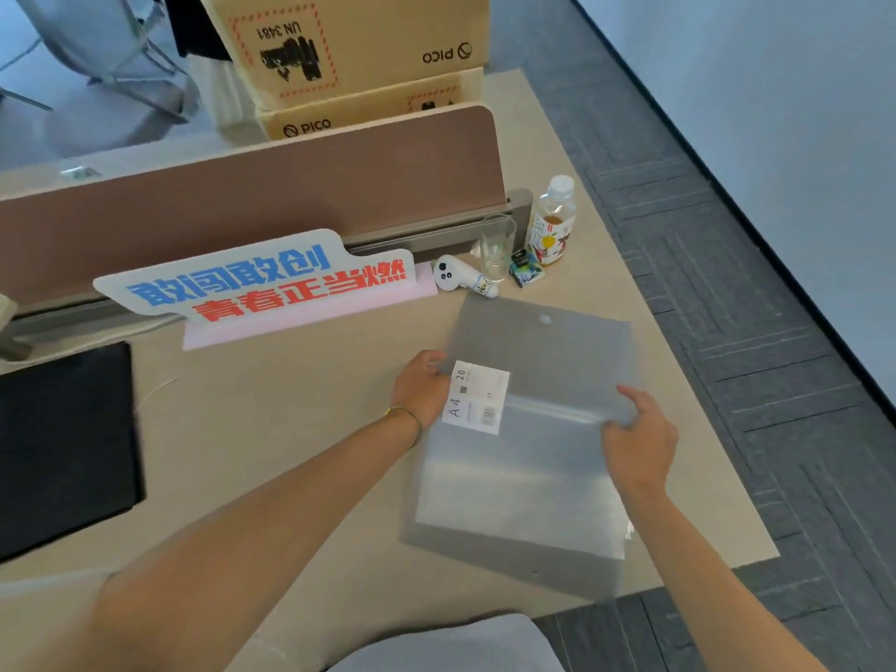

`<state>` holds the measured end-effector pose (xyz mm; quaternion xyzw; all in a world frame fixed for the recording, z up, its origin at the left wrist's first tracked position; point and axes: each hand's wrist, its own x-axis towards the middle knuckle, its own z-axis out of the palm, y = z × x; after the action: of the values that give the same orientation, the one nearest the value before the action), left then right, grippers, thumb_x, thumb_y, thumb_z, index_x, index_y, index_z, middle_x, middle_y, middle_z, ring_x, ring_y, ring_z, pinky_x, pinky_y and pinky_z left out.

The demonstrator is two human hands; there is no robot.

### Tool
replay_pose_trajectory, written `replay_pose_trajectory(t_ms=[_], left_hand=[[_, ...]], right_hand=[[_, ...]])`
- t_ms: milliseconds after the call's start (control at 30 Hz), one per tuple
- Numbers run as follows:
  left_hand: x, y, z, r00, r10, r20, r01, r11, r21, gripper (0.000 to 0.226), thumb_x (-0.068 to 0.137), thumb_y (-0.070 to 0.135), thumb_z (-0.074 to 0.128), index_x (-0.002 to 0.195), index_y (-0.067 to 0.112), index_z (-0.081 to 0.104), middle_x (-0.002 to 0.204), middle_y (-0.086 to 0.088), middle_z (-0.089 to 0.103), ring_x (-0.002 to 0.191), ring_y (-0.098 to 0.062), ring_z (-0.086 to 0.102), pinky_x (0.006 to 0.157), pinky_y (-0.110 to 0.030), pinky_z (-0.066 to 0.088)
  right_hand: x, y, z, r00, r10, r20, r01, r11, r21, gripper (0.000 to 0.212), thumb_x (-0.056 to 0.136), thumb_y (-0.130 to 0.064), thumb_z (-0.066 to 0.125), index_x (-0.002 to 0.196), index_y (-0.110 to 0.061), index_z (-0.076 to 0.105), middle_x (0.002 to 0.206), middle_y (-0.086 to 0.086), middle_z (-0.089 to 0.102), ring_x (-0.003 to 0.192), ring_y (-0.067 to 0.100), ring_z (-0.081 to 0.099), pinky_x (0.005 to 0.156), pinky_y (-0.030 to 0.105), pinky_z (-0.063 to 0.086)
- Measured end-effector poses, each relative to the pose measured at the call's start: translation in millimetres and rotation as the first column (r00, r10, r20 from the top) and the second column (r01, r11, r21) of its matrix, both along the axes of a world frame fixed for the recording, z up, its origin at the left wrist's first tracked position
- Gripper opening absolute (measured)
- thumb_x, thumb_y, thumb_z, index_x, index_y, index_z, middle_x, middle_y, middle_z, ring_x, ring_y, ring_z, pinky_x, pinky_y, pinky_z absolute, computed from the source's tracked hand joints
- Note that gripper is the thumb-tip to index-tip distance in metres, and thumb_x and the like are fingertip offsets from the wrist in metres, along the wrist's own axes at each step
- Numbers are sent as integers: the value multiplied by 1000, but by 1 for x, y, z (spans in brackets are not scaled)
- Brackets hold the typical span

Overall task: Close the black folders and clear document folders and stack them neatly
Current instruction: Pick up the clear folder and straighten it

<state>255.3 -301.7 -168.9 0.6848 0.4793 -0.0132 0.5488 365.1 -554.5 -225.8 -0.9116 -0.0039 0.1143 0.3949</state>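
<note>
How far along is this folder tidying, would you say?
Early, it seems. Both hands, left and right, hold the sides of a clear document folder whose flap lies open, snap unfastened. A black folder lies apart at the desk's left, seemingly shut. No stack shows yet.

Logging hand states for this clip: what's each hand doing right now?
Left hand: gripping the left edge of the clear document folder.
Right hand: gripping the same folder's right edge.

clear document folders: 1 | black folders: 1 | bottle: 1 | glass: 1
</note>
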Motion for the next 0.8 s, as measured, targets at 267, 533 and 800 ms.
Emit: replay_pose_trajectory(t_ms=[267,533,800], left_hand=[[-26,44,47,989,126,83,-140,971,195,39,95,13,47,129,25,60,140,-2,60,122,-28,59,101,-39,51],[-58,90,71,916,284,284,-343,921,184,42,96,17,60,137,23,55,147,-1,49,132,-24,50,108,-31,40],[-71,74,78,655,661,365,-602,749,-276,88,90,32,70,156,36,12,147,-2,43,124,-31,52,87,-49,57]], right_hand=[[-34,52,36,910,290,297,-240,951,-193,70,57,2,64,122,-24,66,117,5,67,90,36,57,84,43,45],[-60,106,51,617,520,591,-342,853,-393,26,63,-8,76,88,-15,75,78,2,71,80,34,56,74,41,37],[-96,172,92,569,563,600,-530,808,-257,25,65,-4,63,89,-13,64,66,5,66,48,33,61,47,25,30]])
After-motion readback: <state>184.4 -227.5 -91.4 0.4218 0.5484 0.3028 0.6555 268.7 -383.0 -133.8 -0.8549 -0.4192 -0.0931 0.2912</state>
